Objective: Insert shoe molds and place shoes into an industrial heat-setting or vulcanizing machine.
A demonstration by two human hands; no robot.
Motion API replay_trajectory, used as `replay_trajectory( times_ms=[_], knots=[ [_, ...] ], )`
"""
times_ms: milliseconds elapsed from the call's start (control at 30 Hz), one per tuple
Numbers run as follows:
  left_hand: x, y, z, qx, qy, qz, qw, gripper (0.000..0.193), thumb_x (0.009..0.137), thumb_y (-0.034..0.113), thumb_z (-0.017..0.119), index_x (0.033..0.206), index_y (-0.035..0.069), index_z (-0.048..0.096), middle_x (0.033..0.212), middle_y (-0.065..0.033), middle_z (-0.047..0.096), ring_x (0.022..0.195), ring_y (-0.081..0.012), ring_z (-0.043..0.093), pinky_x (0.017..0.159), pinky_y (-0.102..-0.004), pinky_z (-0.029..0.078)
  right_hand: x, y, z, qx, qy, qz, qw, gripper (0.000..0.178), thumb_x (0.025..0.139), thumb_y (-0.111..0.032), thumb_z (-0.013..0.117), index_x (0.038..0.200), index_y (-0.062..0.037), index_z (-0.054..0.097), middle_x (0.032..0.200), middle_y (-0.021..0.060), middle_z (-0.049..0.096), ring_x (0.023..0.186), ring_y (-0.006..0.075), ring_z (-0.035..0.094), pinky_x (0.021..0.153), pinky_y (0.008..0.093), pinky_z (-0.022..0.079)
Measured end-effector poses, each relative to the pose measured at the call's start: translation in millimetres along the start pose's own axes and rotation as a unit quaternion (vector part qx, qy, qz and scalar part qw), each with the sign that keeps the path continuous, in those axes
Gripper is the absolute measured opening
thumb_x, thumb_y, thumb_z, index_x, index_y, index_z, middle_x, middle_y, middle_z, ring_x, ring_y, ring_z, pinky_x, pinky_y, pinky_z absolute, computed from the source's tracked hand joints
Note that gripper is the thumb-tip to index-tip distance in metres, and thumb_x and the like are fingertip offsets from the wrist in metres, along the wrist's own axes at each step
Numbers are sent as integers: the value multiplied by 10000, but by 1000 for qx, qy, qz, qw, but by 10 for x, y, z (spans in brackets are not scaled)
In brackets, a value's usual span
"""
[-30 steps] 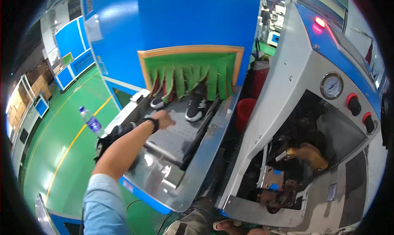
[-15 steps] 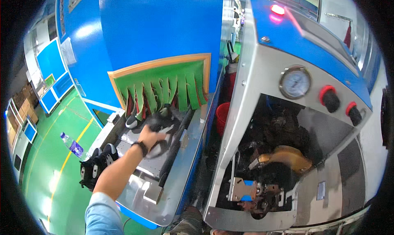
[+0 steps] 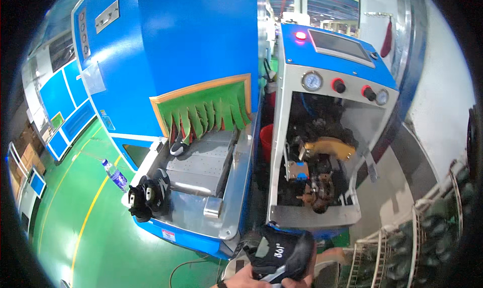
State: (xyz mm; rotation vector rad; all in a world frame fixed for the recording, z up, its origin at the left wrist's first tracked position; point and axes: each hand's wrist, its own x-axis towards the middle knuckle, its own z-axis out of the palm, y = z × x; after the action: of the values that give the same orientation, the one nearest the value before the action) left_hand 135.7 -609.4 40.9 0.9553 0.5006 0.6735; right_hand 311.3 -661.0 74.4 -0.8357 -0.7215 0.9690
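At the bottom centre I hold a black shoe [image 3: 284, 247] with white marks and a pale grey patch. My left hand [image 3: 246, 279], with a dark band at the wrist, grips its near left side. My right hand [image 3: 308, 274] is closed round its right side, the fingers partly hidden by the shoe. Ahead stands an open-fronted machine [image 3: 282, 137] with gauges, knobs and a tan curved pad [image 3: 329, 148] inside. To the left, a dark shoe with a light toe [image 3: 179, 147] pokes out under green flaps [image 3: 211, 117] onto a grey conveyor [image 3: 201, 167].
Black shoes [image 3: 149, 195] stand at the conveyor's left corner, beside a clear bottle with a purple label [image 3: 115, 174]. A metal block [image 3: 213, 207] sits on the conveyor's front ledge. At the right is a wire rack [image 3: 385, 242] with dark shoes. A red bin [image 3: 266, 137] stands between the machines.
My left hand has left the conveyor and come back to the bottom centre. A black shoe is now between both hands. The view has turned, showing the rack at right.
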Motion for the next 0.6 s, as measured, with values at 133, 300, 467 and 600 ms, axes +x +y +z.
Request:
replay_trajectory(
  times_ms=[133, 300, 467, 600],
  knots=[
    [6, -37, 577, -139, 7, -32, 990, 655, 837, 86, 748, 1420, 23, 456, 1340, -64, 571, 1199, -195, 554, 1010, -362, 474, -337, -321, -335, -326, -96, -120, 933, 1093, 748, -147, 826, 1573, -12, 123, 1477, 159, 398, 1318, 267, 440, 1103, 395, 355],
    [173, -417, 580, 268, 142, -6, 953, 433, 912, 306, 640, 1193, -10, 546, 1055, -188, 652, 923, -330, 645, 813, -415, 511, -617, -333, -236, -341, 63, -73, 935, 1110, 747, -357, 839, 1546, 30, 173, 1515, 238, 361, 1397, 366, 373, 1150, 459, 291],
    [-32, -496, 563, 533, 90, 91, 836, 313, 968, 260, 496, 810, -3, 556, 723, -245, 587, 748, -496, 583, 659, -542, 466, -525, -365, -623, -534, -47, -174, 826, 1070, 669, -306, 852, 1514, 44, 296, 1371, 185, 522, 1284, 354, 493, 1096, 437, 375],
    [72, -165, 864, 408, 5, 189, 893, 324, 969, 207, 462, 738, -1, 553, 774, -218, 582, 687, -441, 591, 631, -505, 491, -475, -123, -1472, -94, 84, 174, 977, 840, 672, -117, 714, 1451, 11, 425, 1270, 80, 598, 1135, 199, 583, 1031, 331, 437]
  ],
)
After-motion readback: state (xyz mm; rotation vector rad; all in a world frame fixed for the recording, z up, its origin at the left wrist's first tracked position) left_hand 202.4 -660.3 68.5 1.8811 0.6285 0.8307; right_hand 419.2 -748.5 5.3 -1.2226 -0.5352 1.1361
